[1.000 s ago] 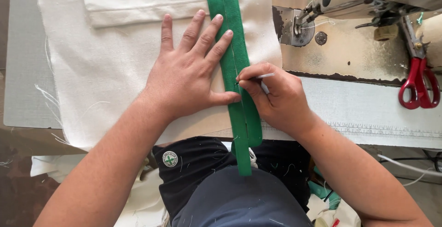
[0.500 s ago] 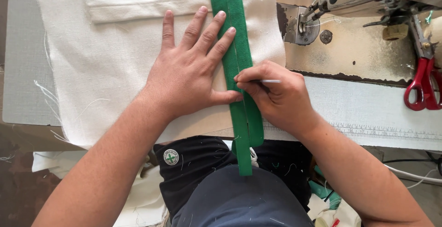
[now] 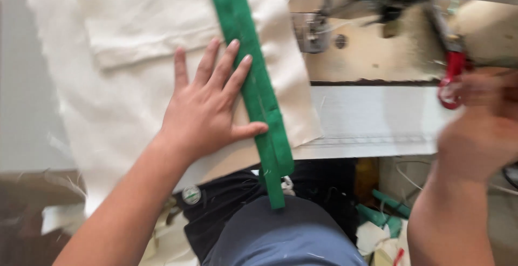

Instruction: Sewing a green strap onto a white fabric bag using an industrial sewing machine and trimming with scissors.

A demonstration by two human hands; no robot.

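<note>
Left hand (image 3: 208,117) flat, open, pinning green strip (image 3: 259,90) on white cloth (image 3: 129,55) at counter's near edge; right hand (image 3: 483,131) blurred near red scissors (image 3: 450,80), grip unreadable; strip may skew if pressure eases.

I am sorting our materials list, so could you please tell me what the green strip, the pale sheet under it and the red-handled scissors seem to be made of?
Green strip: woven fabric, matte, probably folded band; it drapes limply over the table edge.
Pale sheet: cream cloth, coarse-looking weave, matte, with loose threads at its edge.
Red-handled scissors: glossy red handles, likely plastic; blades blurred, presumably metal.
</note>
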